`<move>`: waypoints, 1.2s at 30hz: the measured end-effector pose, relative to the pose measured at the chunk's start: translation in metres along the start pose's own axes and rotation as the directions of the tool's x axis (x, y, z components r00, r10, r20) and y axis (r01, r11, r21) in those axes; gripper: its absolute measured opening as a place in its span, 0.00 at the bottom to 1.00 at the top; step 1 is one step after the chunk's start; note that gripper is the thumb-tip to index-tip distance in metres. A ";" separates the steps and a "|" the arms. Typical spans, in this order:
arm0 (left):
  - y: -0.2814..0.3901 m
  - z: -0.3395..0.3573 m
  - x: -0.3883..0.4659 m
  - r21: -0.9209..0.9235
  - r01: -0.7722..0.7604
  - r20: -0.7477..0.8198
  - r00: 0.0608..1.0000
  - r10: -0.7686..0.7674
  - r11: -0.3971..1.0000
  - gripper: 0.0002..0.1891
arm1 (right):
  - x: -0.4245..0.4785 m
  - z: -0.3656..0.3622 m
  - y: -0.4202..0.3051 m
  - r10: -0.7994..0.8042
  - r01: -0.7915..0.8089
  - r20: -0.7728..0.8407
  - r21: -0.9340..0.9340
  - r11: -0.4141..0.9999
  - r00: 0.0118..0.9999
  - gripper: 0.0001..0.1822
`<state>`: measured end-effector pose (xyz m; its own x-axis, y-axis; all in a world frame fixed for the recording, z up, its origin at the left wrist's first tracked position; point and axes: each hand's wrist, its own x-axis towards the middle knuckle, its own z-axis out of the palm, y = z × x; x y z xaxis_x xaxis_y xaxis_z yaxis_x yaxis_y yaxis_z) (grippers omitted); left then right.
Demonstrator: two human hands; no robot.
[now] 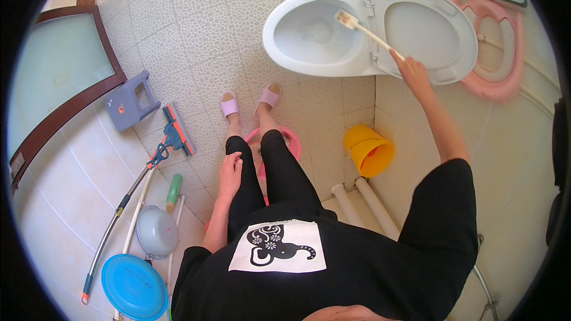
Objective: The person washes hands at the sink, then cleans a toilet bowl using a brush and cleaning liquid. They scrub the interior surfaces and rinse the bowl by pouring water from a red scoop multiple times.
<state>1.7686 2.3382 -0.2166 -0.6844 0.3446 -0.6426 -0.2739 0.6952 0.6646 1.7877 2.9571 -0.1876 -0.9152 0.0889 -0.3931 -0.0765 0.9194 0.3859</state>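
Observation:
My right hand grips the handle of a cream-coloured toilet brush, its index finger laid along the shaft. The brush head hangs over the right inner side of the white toilet bowl, near the seat hinges; I cannot tell if it touches the wall of the bowl. Both the toilet seat and the lid are raised against the wall. My left hand rests on my left thigh near the knee, holding nothing, its fingers loosely curled and slightly apart.
A yellow bucket lies tilted by the right wall, near white pipes. Behind my legs is a pink basin. At left are a purple stool, a sponge mop and hanging basins. A pink child's toilet seat hangs right.

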 end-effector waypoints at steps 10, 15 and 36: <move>0.036 0.015 0.022 -0.077 -0.023 0.005 1.000 0.024 0.997 0.11 | -0.040 -0.021 -0.029 0.028 -0.020 0.176 -0.045 0.999 0.984 0.36; 0.072 0.037 0.052 -0.067 -0.149 0.051 0.987 0.152 0.987 0.12 | 0.028 0.027 -0.027 -0.002 0.002 0.018 0.031 1.000 1.000 0.34; 0.030 0.046 0.027 -0.046 -0.006 -0.015 1.000 0.005 0.999 0.12 | 0.075 0.073 -0.127 -0.025 -0.136 0.341 0.441 0.887 0.940 0.30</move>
<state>1.7733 2.3978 -0.2311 -0.6961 0.3385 -0.6332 -0.3007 0.6634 0.6852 1.7580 2.8746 -0.3267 -0.7232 0.1909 -0.6637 0.2309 0.9726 0.0282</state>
